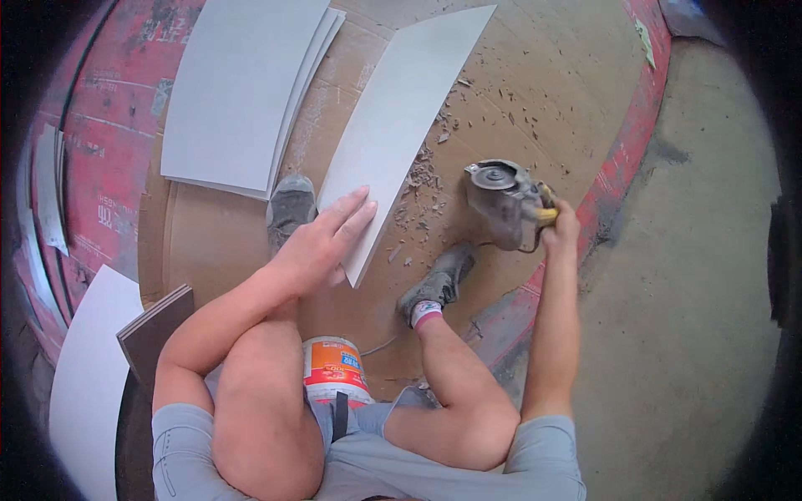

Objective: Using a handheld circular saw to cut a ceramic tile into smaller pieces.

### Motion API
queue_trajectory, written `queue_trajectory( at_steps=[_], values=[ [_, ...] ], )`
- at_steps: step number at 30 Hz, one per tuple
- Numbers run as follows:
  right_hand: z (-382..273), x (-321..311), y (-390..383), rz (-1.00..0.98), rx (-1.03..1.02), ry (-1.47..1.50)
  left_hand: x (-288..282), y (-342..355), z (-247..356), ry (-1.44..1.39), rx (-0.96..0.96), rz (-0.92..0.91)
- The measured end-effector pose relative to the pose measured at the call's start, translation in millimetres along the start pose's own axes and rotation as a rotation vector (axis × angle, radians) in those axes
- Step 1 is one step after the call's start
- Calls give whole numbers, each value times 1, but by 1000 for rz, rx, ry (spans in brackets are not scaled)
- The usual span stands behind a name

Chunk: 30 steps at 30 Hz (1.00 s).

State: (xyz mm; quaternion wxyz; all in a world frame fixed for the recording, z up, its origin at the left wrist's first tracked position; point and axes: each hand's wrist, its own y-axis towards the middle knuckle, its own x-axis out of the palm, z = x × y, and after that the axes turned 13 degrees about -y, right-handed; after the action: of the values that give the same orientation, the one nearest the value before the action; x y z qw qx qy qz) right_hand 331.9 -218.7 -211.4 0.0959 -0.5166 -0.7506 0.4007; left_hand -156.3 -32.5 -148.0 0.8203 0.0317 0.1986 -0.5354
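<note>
My left hand (pixel 326 234) grips the near end of a long white tile (pixel 401 108), fingers lying over its top face and the thumb mostly hidden at the edge. The tile slants away from me toward the upper right. Out to the right, my right hand (pixel 561 227) is closed around a handheld disc cutter (pixel 505 204) with a yellow and dark body. Its round disc (pixel 494 176) faces up, apart from the tile. Between tile and cutter lie many small broken chips (pixel 422 179).
Brown cardboard (pixel 551 83) covers the floor under the work. A stack of white tiles (pixel 238 92) lies at upper left. Dark-edged pieces (pixel 154 334) and another white sheet (pixel 92 376) stand at lower left. Between my legs is a white and orange bucket (pixel 336 367); a cord (pixel 380 345) runs beside it.
</note>
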Motion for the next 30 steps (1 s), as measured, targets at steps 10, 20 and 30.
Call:
queue_trajectory(
  at_steps=[10, 20, 30],
  values=[
    [2, 19, -196, -454, 236, 191, 20, -28, 43, 82, -57, -188],
    [-80, 49, -358, -431, -247, 44, 31, -14, 1, 80, -37, -63],
    [-18, 116, -326, -244, -422, -188, 38, -19, -28, 66, -48, -108]
  ],
)
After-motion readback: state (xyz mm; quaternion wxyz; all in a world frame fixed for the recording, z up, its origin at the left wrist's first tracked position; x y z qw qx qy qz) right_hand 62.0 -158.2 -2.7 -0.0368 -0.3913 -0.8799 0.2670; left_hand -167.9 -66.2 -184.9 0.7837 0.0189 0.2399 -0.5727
